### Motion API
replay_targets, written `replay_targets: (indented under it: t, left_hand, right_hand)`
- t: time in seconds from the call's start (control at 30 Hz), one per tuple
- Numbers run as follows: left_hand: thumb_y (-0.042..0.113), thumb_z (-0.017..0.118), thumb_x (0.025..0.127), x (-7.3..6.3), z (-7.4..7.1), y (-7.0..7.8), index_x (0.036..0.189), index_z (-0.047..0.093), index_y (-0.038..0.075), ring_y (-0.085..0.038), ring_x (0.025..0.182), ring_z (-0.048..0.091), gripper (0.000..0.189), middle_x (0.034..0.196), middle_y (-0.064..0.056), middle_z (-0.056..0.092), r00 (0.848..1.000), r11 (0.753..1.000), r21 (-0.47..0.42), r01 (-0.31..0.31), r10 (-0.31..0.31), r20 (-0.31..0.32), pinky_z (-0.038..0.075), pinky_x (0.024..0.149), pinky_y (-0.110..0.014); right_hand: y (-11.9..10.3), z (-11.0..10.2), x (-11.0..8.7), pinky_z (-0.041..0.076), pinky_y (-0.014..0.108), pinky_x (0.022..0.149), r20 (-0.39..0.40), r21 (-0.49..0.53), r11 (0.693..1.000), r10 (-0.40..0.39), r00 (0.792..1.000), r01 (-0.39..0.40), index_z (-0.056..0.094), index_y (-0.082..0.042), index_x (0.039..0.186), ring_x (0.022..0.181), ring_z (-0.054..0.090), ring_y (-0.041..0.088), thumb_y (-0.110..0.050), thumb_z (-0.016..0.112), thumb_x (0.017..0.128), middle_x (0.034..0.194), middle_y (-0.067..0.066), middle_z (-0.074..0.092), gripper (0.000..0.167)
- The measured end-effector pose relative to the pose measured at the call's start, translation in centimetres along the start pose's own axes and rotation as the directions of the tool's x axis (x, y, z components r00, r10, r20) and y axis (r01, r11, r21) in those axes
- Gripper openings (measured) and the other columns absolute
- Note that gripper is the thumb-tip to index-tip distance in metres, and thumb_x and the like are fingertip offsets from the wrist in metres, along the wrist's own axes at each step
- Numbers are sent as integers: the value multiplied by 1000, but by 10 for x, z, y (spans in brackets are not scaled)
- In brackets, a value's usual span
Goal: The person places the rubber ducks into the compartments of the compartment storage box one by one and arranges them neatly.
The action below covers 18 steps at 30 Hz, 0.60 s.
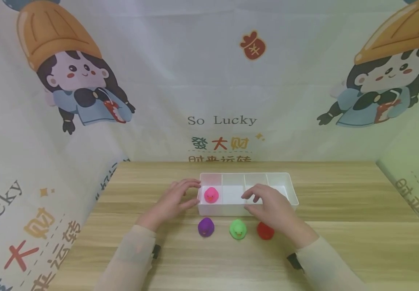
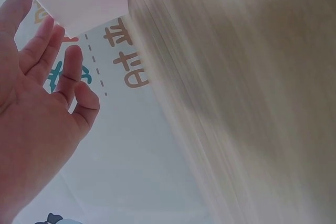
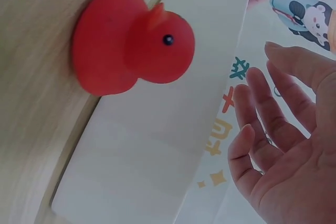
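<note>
Left hand (image 1: 171, 202): fingers relaxed, unloaded, at tray's (image 1: 227, 209) 9 o'clock end. Right hand (image 1: 274, 208): likewise, over tray's 4 o'clock side. Pink duck (image 1: 211, 195): 9 o'clock compartment. Red duck (image 1: 265, 231): bench (image 1: 194, 268), 5 o'clock of tray.

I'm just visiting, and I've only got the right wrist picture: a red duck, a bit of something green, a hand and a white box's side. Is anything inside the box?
Observer: Yes, a pink toy duck sits in the leftmost compartment of the white box, seen from the head view.
Visitor: Any other ducks I'm missing?
Observer: A purple toy duck, in front of the box, left of the green toy duck.
Visitor: Is the left hand holding a duck?
Observer: No, it's at the box's left end with no duck in it.
</note>
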State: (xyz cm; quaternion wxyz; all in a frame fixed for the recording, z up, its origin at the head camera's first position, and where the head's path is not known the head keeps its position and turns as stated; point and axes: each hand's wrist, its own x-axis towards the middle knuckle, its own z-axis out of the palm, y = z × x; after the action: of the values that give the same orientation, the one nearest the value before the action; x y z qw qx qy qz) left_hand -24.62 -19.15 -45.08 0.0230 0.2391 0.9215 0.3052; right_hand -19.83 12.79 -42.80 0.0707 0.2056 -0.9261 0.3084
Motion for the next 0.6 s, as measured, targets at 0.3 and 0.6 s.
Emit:
replay_targets:
  t: [0.3, 0.6]
  left_hand:
    - [26, 71, 98, 1, 0, 0, 144, 56, 12, -38, 126, 55, 50, 159, -7, 48, 1000, 1000, 5, -8, 8, 6, 51, 104, -52]
    - [27, 72, 98, 0, -1, -1, 143, 57, 13, -33, 139, 48, 50, 158, -4, 49, 1000, 1000, 14, -10, 10, 0, 41, 115, -57]
  right_hand:
    - [7, -3, -9, 54, 29, 75, -5, -8, 999, -33, 999, 33, 76, -17, 105, 85, 65, 12, -18, 81, 88, 101, -7, 75, 17]
    - [16, -11, -19, 55, 30, 76, -4, -24, 999, -40, 999, 40, 75, -15, 104, 84, 65, 12, -14, 81, 87, 98, -7, 74, 18]
